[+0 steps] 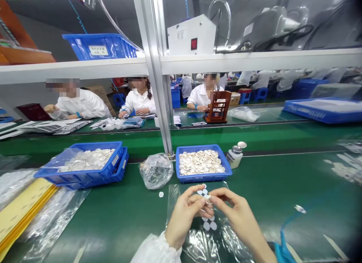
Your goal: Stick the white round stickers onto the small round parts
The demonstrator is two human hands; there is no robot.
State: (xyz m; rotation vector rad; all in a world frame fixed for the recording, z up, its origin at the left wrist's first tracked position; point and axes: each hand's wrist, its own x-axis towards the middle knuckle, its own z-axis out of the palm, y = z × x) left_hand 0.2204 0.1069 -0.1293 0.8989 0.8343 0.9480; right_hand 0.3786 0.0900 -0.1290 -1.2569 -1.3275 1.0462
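Both hands meet over a clear plastic sheet [195, 240] on the green bench. Between the fingertips is a small white round piece [208, 198], pinched by my left hand [188, 210] and my right hand [236, 212]. Its exact kind is too small to make out. Several flat white discs [209, 226] lie in rows on the sheet, partly hidden under my fingers. Just beyond the hands stands a blue tray [203, 178] full of whitish round pieces [202, 162]. One loose white disc [161, 194] rests on the bench to the left.
A crumpled plastic bag [156, 170] and a white bottle [234, 156] flank the tray. Stacked blue trays [85, 176] and yellow sheets [26, 210] are at left. A metal post [154, 67] rises ahead. Co-workers in white sit across the green line. A blue cord [288, 221] lies right.
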